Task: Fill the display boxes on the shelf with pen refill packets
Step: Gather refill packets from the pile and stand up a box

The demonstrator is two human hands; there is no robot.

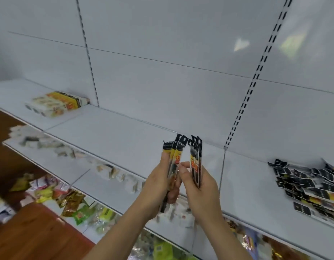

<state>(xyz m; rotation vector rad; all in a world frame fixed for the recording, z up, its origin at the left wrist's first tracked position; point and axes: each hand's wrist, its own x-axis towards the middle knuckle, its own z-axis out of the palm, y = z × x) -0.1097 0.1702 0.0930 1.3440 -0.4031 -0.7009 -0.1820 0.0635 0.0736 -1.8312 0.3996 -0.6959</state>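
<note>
We saw a white back wall [162,81] of panels rising behind everything, and we take it as our landmark. Two slotted upright rails ran down that wall: a thin dark one [87,53] toward its left and a double-slotted one [256,81] toward its right. Soft reflections of light [241,44] lay on the wall high on its right part. Below the wall and nearer to us, a lower tier [49,156] carried blurred pale small packs. Farther below, bright snack bags [78,209] in green, gold and red lay heaped. Left of the wall's foot we saw a reddish-brown wooden floor [31,231].
</note>
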